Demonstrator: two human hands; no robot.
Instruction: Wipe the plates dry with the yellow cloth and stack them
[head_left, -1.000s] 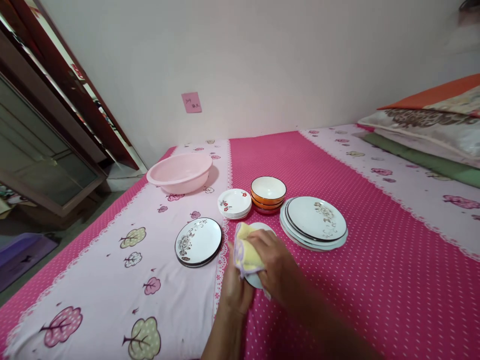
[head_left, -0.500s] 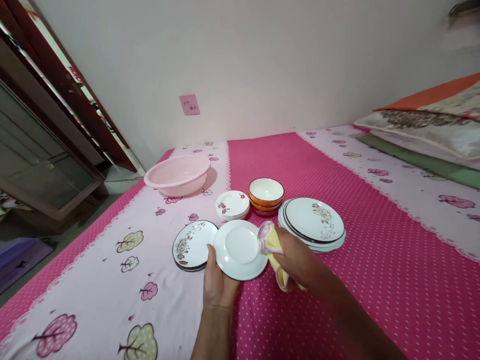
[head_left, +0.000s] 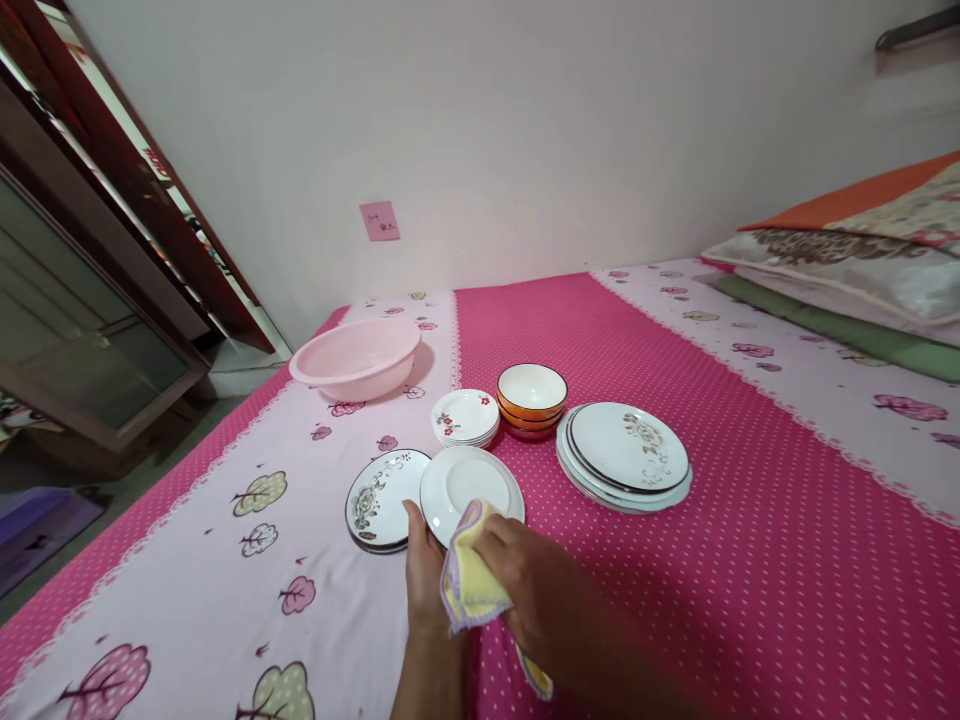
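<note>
My left hand (head_left: 429, 580) grips a white plate (head_left: 457, 480) by its near left edge, its underside with the foot ring turned up. In my right hand (head_left: 525, 575) is a yellow cloth (head_left: 474, 575) with purple edging, pressed against the plate's near rim and covering part of it. Left of the plate lies a small stack of dark-rimmed flowered plates (head_left: 386, 495). Just behind it stands a stack of small white plates (head_left: 465, 415) with red flowers. Orange bowls (head_left: 531, 400) are nested beside those, and larger plates (head_left: 630, 450) are piled to the right.
A pink basin (head_left: 356, 360) sits at the back left of the patterned bedsheet (head_left: 750, 560). Folded bedding and a pillow (head_left: 847, 255) lie at the far right. A pink note (head_left: 379, 220) is stuck on the wall behind. A door (head_left: 82, 320) stands at the left.
The cloth in my right hand has moved from the plate's right rim to its near rim, leftward and toward me. The plate has shifted slightly left in my left hand.
</note>
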